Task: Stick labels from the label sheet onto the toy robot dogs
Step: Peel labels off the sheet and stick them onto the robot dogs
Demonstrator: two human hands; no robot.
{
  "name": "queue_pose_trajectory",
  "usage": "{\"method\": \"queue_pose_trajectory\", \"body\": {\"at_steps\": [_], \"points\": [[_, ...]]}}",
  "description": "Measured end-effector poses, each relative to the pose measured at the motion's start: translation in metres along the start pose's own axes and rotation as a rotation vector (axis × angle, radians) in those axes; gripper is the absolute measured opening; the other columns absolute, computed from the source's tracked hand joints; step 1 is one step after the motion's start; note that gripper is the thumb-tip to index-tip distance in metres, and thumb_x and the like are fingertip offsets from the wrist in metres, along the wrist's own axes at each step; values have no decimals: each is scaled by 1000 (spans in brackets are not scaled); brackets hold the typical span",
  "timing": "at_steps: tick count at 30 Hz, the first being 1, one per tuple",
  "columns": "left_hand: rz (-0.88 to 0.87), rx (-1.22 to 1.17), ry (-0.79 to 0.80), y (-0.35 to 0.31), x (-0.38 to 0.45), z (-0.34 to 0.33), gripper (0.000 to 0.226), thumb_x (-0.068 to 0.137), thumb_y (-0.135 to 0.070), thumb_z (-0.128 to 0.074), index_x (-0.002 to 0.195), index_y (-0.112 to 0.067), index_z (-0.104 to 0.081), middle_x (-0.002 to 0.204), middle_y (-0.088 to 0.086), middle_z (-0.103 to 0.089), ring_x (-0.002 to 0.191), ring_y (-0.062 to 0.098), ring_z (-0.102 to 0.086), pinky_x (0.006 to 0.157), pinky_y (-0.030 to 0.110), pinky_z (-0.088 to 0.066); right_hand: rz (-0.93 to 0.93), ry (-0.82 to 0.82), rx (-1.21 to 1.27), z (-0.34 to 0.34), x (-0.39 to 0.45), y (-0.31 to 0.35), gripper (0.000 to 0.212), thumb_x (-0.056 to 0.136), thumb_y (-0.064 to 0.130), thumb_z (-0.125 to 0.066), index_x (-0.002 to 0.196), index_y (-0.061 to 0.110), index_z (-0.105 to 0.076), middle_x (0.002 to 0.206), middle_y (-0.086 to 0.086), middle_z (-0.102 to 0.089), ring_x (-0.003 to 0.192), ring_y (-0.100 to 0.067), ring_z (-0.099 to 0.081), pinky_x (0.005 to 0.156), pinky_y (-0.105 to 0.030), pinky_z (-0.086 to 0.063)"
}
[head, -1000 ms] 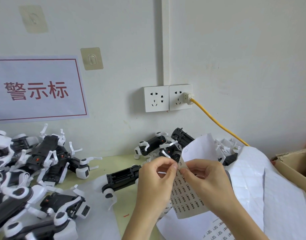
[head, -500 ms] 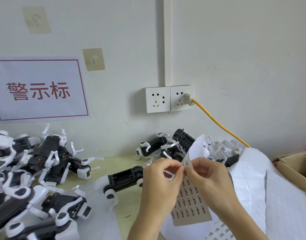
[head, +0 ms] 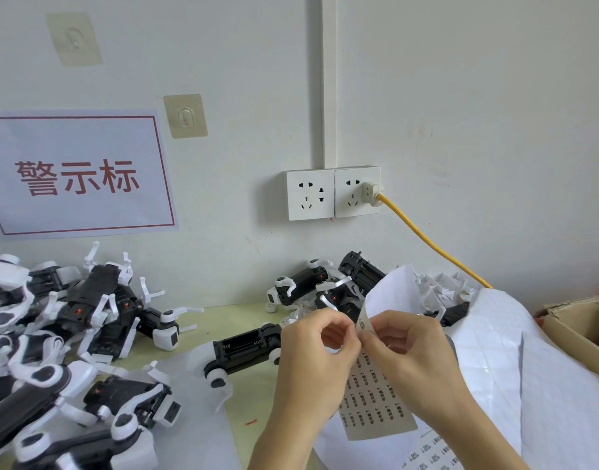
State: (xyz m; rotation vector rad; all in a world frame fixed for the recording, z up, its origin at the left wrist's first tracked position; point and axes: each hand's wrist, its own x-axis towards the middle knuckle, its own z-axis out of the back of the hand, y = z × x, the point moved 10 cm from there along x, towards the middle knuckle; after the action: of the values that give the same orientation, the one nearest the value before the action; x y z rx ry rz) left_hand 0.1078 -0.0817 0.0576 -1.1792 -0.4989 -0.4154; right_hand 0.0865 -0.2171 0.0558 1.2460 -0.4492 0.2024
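between both hands, label sheet (head: 376, 401) held up off the tabletop (head: 250, 398), top edge curled back, likely to lift a label's corner. left hand (head: 311, 361) pinching at that folded edge, fingers curled in tight. right hand (head: 413, 357) gripping the sheet beside it, thumb against thumb, steadying for the peel. just beyond the left hand, one toy robot dog (head: 244, 351) lying belly-up, probably next in line. more heaped further left, untouched.
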Motion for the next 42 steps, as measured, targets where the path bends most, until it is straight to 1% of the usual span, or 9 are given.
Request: {"method": "queue_pose_trajectory", "body": {"at_steps": [5,10,18,24,28,31,34,37,42], "points": [[17,-52,18,0,0,0,21,85,-6,-73,75,-24,-76,72,-15,-72,72,7,-70,68,16,-52,-29,-6,6,2,0,-3,28,89,4,-67,71,22,-79,71,5,-76,70,-9,-72,63,-11,-50],[-75,33,16,-8,-1,0,13,85,-5,-75,80,-16,-80,73,-11,-71,72,8,-68,69,27,-56,-9,-20,-34,3,0,-3,29,88,3,-67,71,24,-79,70,8,-75,68,-7,-72,62,-11,-50],[-205,145,-93,-20,-2,5,15,77,2,-75,73,-12,-74,69,-7,-66,66,5,-62,62,16,-49,-11,-15,32,0,0,-2,29,89,5,-69,72,26,-79,70,5,-76,69,-10,-73,63,-14,-52],[5,-66,-102,3,-1,7,26,81,-1,-73,73,-25,-74,70,-14,-71,70,8,-69,67,17,-53,-51,-8,122,0,1,-7,26,90,4,-68,74,22,-80,73,0,-77,71,-14,-74,62,-16,-53],[207,-213,-78,22,-2,1,12,89,-16,-72,93,-27,-73,94,-11,-74,94,6,-68,79,21,-52,-39,-6,191,1,1,-4,30,93,2,-64,81,24,-80,81,-1,-78,75,-14,-74,66,-16,-53],[308,-303,-40,29,-5,-5,18,89,-23,-74,105,-30,-70,106,-10,-72,100,4,-66,73,14,-49,-53,-8,229,1,2,-7,32,95,3,-61,83,26,-79,83,-3,-78,76,-16,-74,67,-19,-54],[271,-300,-95,26,-4,2,25,83,-23,-81,104,-31,-69,105,-14,-71,102,6,-66,81,18,-51,-102,-16,255,3,3,-15,28,96,6,-59,84,23,-78,84,-7,-78,77,-24,-75,68,-27,-58],[213,-266,-127,20,-3,6,23,81,-20,-83,98,-30,-70,101,-16,-72,103,13,-67,92,39,-53,-120,-25,264,3,2,-18,27,96,8,-59,83,23,-78,82,-8,-77,74,-24,-74,65,-27,-58],[74,-190,-135,7,-1,9,20,81,-17,-82,81,-34,-73,93,-12,-71,93,14,-67,78,35,-52,-133,-43,266,4,2,-19,25,94,9,-62,78,19,-77,76,-8,-76,67,-18,-71,61,-24,-54]]}}
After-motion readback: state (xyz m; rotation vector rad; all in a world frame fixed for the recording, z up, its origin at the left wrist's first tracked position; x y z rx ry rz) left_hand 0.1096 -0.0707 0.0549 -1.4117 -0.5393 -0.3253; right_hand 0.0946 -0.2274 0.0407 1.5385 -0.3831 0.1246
